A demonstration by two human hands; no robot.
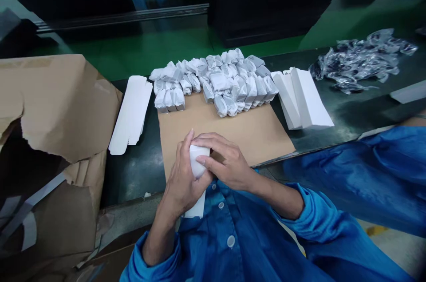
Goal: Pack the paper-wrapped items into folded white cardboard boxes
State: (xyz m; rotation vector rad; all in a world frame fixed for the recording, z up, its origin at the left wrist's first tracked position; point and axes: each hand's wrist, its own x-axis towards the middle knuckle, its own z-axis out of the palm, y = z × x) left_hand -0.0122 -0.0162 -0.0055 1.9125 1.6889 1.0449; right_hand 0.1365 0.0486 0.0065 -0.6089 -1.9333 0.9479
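Observation:
A slim white paper box [199, 207] is held upright in front of my blue jacket, its lower end toward me. My left hand [186, 175] wraps round its side, thumb across the front. My right hand [226, 157] curls over the upper end, with the thumb pressed on the white face and the fingers bent behind it. Part of the box is hidden by both hands. Just beyond my hands is a brown cardboard sheet [229, 133], with a heap of small paper-wrapped packets [219, 80] on its far part.
Flat white cartons [131, 111] lie on the left, beside a large torn cardboard box [56, 104]. Folded-up white boxes [311, 100] stand to the right. Farther right is a pile of clear plastic-bagged items [362, 60]. Another person's blue sleeve [376, 166] is close on my right.

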